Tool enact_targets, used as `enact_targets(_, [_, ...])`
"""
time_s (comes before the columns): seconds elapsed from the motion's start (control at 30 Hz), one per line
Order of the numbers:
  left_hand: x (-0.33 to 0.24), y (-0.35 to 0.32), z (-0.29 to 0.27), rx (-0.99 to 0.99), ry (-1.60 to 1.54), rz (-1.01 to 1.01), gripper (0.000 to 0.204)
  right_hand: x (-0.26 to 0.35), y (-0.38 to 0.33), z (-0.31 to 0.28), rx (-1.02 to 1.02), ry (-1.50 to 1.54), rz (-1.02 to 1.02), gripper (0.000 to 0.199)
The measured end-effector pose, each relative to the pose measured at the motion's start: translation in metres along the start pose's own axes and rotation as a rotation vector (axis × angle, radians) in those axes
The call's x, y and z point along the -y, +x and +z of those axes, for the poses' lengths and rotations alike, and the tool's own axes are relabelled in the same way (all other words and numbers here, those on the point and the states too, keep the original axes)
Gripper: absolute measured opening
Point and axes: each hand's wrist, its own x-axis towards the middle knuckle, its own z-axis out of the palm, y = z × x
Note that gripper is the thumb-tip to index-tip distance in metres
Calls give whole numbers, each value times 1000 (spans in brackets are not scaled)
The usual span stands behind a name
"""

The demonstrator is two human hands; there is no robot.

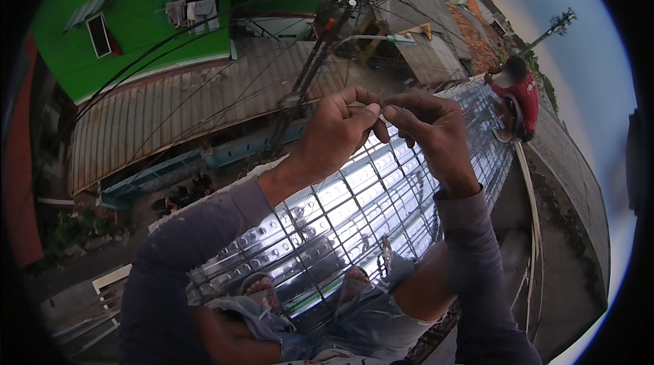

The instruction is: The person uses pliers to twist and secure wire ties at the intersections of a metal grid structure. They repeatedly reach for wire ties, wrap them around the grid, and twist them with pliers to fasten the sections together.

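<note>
We pinch a thin wire between left hand and right hand, both grips closed, above the rebar grid; next, twisting calls for steady tension.

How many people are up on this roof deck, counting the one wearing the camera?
2. The camera wearer squats on the steel decking, left hand and right hand pinching a thin wire. A second person in red crouches at the far end. Others may be hidden.

Rooftop bldg site: rebar grid over shiny steel decking, corrugated roofs & utility pole below.
</note>
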Motion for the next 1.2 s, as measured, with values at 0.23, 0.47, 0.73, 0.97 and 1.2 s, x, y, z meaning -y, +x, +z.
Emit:
enact_targets(0.23, [12,9,7,-12,67,-19,11,-14,4,-11,-4,-17,19,16])
enact_targets(0.47, [21,11,19,6,25,-86,9,-30,9,-28,-172,138,-17,18])
enact_targets(0.73, [34,14,22,-57,108,-107,7,-23,8,-23,-224,186,-33,29])
enact_targets(0.97, [33,12,27,-64,233,-57,5,-24,10,-28,-238,192,-12,30])
enact_targets(1.2, [31,13,39,-76,147,-58,9,-28,2,-58,-161,363,-13,20])
